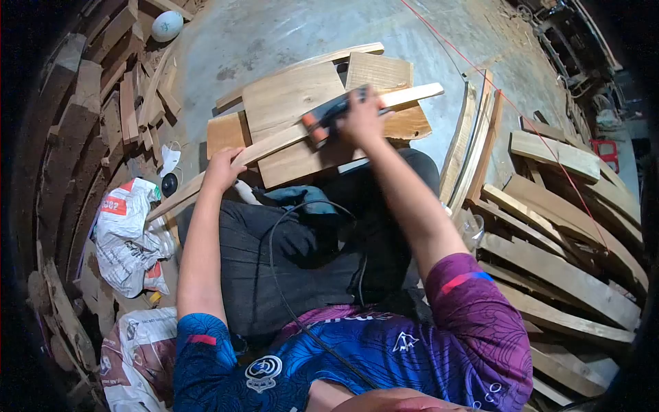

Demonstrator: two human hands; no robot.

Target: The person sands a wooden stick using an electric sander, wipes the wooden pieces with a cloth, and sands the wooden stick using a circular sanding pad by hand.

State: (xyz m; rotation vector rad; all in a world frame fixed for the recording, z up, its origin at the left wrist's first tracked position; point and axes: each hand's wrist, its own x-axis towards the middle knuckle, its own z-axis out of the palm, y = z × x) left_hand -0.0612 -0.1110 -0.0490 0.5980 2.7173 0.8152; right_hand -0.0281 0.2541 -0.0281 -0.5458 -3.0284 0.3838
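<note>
A long, narrow wooden strip (274, 142) lies slantwise across some boards in front of my crossed legs. My left hand (223, 169) is closed around its lower left stretch. In my right hand (364, 122) is a dark, block-shaped tool with orange parts (317, 129), resting on the strip's upper half. Motion blurs it, so its exact kind is unclear. Beneath the strip are a wide pale board (292, 93) and a smaller board (377, 71). The strip's far end sticks out past my right hand.
Loose planks (570, 275) are piled on the right, with upright-lying strips (473, 144) nearer. Dark timbers (75, 130) line the left. White printed sacks (130, 226) lie by my left arm. A thin cable (273, 254) loops over my lap. A pale round object (167, 26) sits upper left.
</note>
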